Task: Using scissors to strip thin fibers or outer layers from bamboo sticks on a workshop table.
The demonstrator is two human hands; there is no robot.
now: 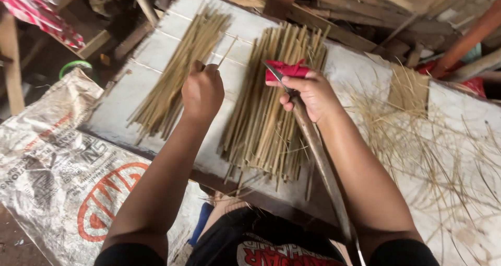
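Fingers (292,100) of the right hand (308,93) are wrapped tight around a long-handled knife (313,140) with a worn wooden shaft, gripping it just below the short grey blade where a red cloth wrap (287,69) pads the hold; the shaft runs down along the forearm toward the lower edge of the frame. The left hand (202,91), at centre frame, is closed in a loose fist, its fingers pinched together on one thin pale bamboo splint (225,53) that slants up and to the right.

Judging from this, the stick is being shaved or trimmed: it would go best with the blade laid shallow against the splint, cutting away from the left fingers, and with the long handle braced against the forearm for steadiness.

Both forearms reach forward over the white-painted plank tabletop (156,41), wrists roughly level, hands near each other but apart.

Beneath the right hand lies a thick bundle of straw-coloured bamboo sticks (266,120); a thinner second bundle (177,73) lies beyond the left hand. Fine loose shavings (433,140) spread over the right of the tabletop. A printed woven sack (57,167) lies at lower left.
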